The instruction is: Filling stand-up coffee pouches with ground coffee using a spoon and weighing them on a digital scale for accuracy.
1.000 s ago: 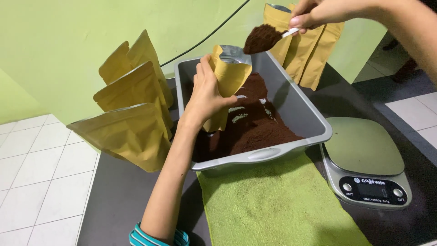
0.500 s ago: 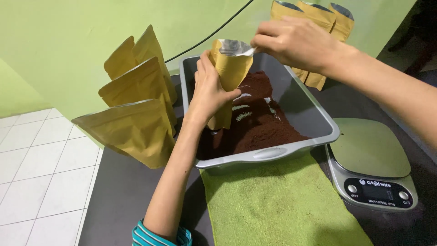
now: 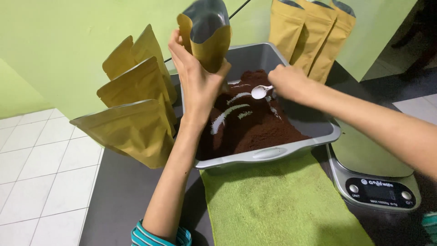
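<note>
Head view: my left hand (image 3: 196, 86) grasps an open kraft pouch (image 3: 207, 34), raised above the grey tray (image 3: 268, 152); its contents are hidden. My right hand (image 3: 289, 83) grips a white spoon (image 3: 261, 92), empty, over the brown grounds (image 3: 259, 125) filling the tray on the desk (image 3: 118, 196).

This looks like a small home packing corner rather than a factory floor. A dark tabletop (image 3: 118, 200) stands against a plain green wall (image 3: 59, 41) above a white tiled floor (image 3: 32, 177). On it sit a grey baking tray (image 3: 268, 152) of brown ground powder, a digital kitchen scale (image 3: 373, 177), a green towel (image 3: 273, 205) and rows of kraft stand-up pouches (image 3: 132, 114).
</note>
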